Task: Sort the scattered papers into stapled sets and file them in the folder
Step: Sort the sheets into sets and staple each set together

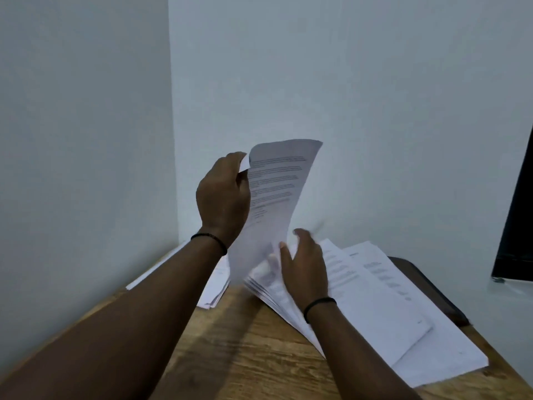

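My left hand (223,197) grips the upper left edge of a printed sheet (274,197) and holds it upright above the wooden table (245,356). The sheet's lower part bends down toward a fanned stack of papers (375,307) on the table. My right hand (305,267) lies on that stack with fingers spread, its fingertips at the lifted sheet's lower edge. A smaller pile of papers (215,287) lies behind my left forearm. A dark folder (427,284) shows under the stack's far right side.
The table stands in a corner between two pale walls (375,111). A dark screen edge (516,226) stands at the right. A thin white strip (150,272) lies along the left wall at the table's back edge.
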